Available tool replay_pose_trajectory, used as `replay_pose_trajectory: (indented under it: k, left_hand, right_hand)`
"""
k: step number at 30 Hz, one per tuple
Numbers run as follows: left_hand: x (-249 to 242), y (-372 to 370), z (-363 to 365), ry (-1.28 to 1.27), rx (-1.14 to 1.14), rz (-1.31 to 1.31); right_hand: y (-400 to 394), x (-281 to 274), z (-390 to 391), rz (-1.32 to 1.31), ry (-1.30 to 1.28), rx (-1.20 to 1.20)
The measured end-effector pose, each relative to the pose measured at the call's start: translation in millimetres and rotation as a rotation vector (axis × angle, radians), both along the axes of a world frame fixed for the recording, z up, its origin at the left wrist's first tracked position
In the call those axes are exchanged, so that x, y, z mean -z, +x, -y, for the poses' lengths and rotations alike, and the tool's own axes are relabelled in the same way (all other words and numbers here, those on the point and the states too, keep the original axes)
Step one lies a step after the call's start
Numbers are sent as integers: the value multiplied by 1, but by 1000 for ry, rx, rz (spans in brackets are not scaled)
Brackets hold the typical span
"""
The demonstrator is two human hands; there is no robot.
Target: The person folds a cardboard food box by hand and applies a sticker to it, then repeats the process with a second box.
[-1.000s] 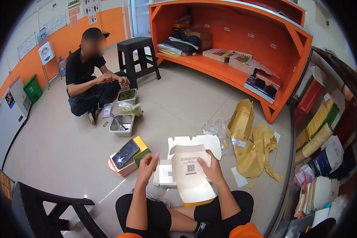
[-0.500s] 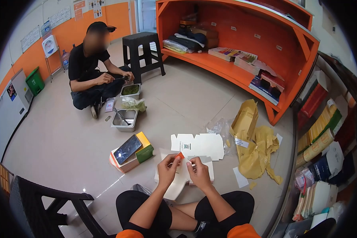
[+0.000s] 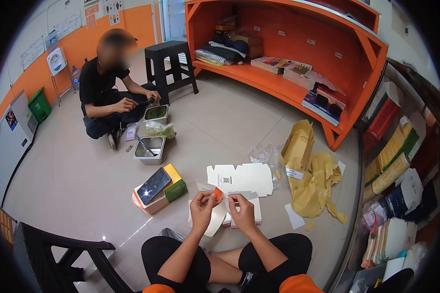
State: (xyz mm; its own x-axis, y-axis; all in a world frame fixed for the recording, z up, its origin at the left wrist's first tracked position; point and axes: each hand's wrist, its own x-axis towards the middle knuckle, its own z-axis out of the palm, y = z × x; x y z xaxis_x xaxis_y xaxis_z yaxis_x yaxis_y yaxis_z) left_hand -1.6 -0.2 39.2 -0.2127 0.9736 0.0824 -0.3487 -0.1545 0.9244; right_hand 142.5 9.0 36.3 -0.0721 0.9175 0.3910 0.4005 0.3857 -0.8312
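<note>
My left hand (image 3: 202, 211) pinches a small orange sticker-like piece (image 3: 218, 193) between thumb and fingers. Close to its right, my right hand (image 3: 242, 210) has thumb and fingertips pressed together; whatever is between them is too small to make out, though a pale, thin edge shows near the fingertips. Beneath the hands lie a cream-white sheet (image 3: 214, 224) and a stack of folded white card (image 3: 255, 215). Just beyond them, a flat white carton blank (image 3: 247, 179) with a printed QR code rests on the floor.
A phone (image 3: 154, 186) lies on boxes (image 3: 177, 191) to the left. Torn brown paper (image 3: 313, 190) and clear plastic (image 3: 266, 158) are on the right. A person (image 3: 107, 93) sits beyond metal containers (image 3: 149, 150). Black stools (image 3: 167, 63), orange shelving (image 3: 278, 44) and stacked books stand around.
The view has shifted slightly, so the surroundings sit a little further left. My fingers have turned a little, and more of the orange piece shows. Both hands stay close together.
</note>
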Motion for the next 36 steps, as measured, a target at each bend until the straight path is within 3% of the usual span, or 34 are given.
replay_pose_trajectory:
  k: [2, 9, 12, 14, 20, 27, 36]
  left_hand:
    - [-2, -3, 2, -41, 11, 94]
    - [-6, -4, 3, -81, 63, 267]
    - [0, -7, -1, -13, 31, 56]
    - [2, -7, -1, 53, -11, -153]
    - [7, 6, 5, -3, 123, -96]
    - [12, 13, 5, 23, 126, 41]
    - [8, 17, 7, 45, 54, -105]
  right_hand:
    - [-4, -6, 3, 68, 251, 3]
    - [-3, -17, -1, 144, 432, 31]
    - [0, -32, 3, -119, 132, 6]
    - [3, -29, -1, -158, 113, -16]
    - [-1, -22, -1, -239, 57, 6]
    - [-5, -16, 2, -171, 73, 48]
    - [-4, -21, 3, -165, 87, 83]
